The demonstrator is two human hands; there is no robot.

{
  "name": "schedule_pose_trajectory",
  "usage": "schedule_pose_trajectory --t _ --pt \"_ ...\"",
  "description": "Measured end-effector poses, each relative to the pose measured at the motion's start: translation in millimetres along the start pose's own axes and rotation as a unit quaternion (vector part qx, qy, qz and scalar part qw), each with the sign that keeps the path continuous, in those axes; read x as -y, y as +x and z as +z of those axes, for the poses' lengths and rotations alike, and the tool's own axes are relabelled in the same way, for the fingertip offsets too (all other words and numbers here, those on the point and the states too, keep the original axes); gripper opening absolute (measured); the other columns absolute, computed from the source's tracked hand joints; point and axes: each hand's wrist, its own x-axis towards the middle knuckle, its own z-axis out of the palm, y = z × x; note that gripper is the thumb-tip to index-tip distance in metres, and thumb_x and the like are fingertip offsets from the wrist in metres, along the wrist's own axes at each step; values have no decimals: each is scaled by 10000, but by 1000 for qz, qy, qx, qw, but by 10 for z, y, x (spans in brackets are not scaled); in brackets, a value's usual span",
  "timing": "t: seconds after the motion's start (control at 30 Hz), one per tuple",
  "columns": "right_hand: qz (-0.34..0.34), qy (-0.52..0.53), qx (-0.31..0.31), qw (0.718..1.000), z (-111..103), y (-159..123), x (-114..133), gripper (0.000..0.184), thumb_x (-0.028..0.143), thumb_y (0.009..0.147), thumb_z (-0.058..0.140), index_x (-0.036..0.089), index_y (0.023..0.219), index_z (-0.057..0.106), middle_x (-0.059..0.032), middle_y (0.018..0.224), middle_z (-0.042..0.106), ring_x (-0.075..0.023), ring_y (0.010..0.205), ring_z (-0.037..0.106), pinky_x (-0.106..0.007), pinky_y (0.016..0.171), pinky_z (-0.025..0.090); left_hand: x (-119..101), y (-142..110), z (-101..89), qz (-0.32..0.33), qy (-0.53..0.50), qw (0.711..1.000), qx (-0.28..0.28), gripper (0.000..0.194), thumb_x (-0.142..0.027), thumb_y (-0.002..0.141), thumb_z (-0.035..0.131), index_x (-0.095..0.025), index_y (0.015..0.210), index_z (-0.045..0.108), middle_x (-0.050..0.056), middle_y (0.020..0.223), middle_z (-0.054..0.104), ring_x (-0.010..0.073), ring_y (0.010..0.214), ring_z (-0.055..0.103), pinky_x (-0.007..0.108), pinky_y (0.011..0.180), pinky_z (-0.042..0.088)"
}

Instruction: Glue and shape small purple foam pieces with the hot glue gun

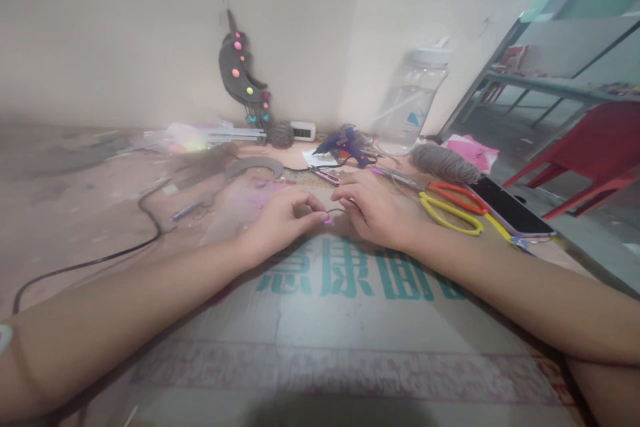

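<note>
My left hand [295, 212] is closed in a pinch, thumb against forefinger, at the near edge of the table. A small purple piece [328, 221] shows at its fingertips. From there a thin dark strand [337, 210] spans the short gap to my right hand [373, 209]. My right fingers are bent and closed around the strand's other end, which they partly hide. Just beyond the hands lies a small pair of scissors [325, 175], beside a blue glue gun [344, 144] resting near a white paper.
Large scissors with yellow and red handles [450, 213], a phone [515, 205] and grey yarn [444, 161] lie at right. A water bottle [413, 103] stands behind. A grey crescent ornament with coloured balls [240, 67] hangs on the wall. A black cable [100, 259] crosses the left side.
</note>
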Motion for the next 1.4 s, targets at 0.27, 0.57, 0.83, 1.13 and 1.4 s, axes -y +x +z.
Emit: schedule_pose_trajectory --t 0.27,0.57,0.83,1.13,1.4 --pt "4 -16 20 1000 -37 23 22 88 166 937 467 207 980 532 -49 816 593 -198 785 535 -346 705 463 7 1 0 3 4 1000 -1 188 -357 840 637 -185 784 689 31 817 700 193 817 621 310 757 466" --pt "-7 -1 -16 1000 -12 13 3 103 169 927 517 201 1021 547 -64 872 643 -197 808 577 -358 733 491 28 -3 9 7 -8 1000 4 175 -344 846 637 -186 789 687 29 831 700 190 827 621 307 761 463" --pt "7 -12 -1 1000 -30 21 30 110 176 935 494 186 1004 578 -73 873 658 -199 818 594 -350 737 487 24 -2 10 5 -9 1000 7 174 -344 847 630 -187 801 688 30 832 700 188 815 623 309 751 469" --pt "34 -33 58 997 -124 84 83 153 183 958 450 181 977 601 -57 786 652 -177 739 589 -322 698 474 39 -1 6 12 6 1000 0 176 -348 847 635 -188 805 694 33 843 700 195 838 620 327 786 459" --pt "5 -30 4 1000 -25 4 20 147 165 935 481 199 1045 573 -90 941 661 -207 900 618 -382 794 518 43 -4 9 15 -2 1000 7 188 -369 851 629 -195 815 690 28 855 701 193 843 621 310 759 466"
